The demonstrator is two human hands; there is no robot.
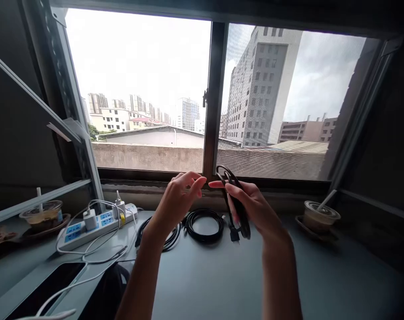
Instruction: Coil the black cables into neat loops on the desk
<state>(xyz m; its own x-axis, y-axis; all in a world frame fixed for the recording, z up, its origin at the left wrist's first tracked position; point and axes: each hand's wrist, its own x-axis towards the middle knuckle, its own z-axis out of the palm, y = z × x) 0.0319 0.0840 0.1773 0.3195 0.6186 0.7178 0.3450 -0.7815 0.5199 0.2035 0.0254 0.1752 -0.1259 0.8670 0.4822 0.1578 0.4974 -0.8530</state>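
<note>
While my right hand [251,200] grips a looped bundle of slim, glossy black cable [243,222] in the air, my left hand [181,193] hovers opposite, its fingers loosely curled, the thumb near them and nothing visible between. I take my bearings from a flat, round black cable coil [205,239] on the smooth blue-grey tabletop [208,278]. The held bundle is up and to the right of that coil, clasped between thumb and fingers, with the index finger extended towards the left fingertips. A black, block-shaped connector with a metallic tip [234,234] hangs below the bundle, just right of the coil. A second black cable coil [171,242], partly hidden, lies just left of it; a long white power strip with blue sockets [98,226] sits farther left. From my remote post, I judge the step in hand to be gathering the loops. The next move, I reckon, calls for a firm right grip and the left thumb and finger brought to the cable.
</note>
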